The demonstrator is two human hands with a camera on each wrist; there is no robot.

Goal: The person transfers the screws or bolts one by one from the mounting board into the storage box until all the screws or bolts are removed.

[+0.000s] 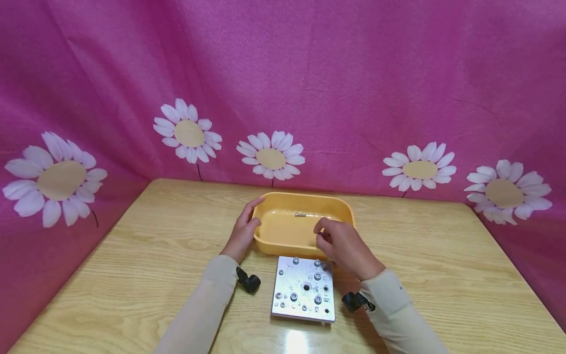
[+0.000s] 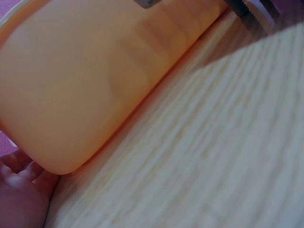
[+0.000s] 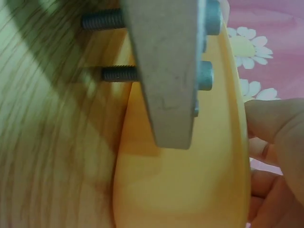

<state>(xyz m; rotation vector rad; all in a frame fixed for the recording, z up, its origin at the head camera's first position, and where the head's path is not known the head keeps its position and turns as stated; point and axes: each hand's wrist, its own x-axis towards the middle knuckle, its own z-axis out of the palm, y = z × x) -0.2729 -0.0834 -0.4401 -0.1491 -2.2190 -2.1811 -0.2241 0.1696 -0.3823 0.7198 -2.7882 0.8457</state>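
A yellow plastic bin (image 1: 283,248) stands on the table, and a bolt (image 1: 300,215) lies inside by its far wall. My left hand (image 1: 242,230) holds the bin's left end, the thumb at the rim and the fingers along the outer side. Over the bin's right part, my right hand (image 1: 342,243) pinches a small dark screw (image 1: 320,233), mostly hidden by the fingers. Just in front of the bin is a square metal plate (image 1: 298,281) with several socket-head bolts and some bare holes. Bolt shanks (image 3: 107,20) stick out beneath the plate in the right wrist view.
The wooden table (image 1: 420,255) extends to both sides of the bin and plate. Behind it hangs a pink cloth (image 1: 345,98) printed with white flowers. Black wrist cameras (image 1: 249,282) sit at both cuffs, close to the plate's sides.
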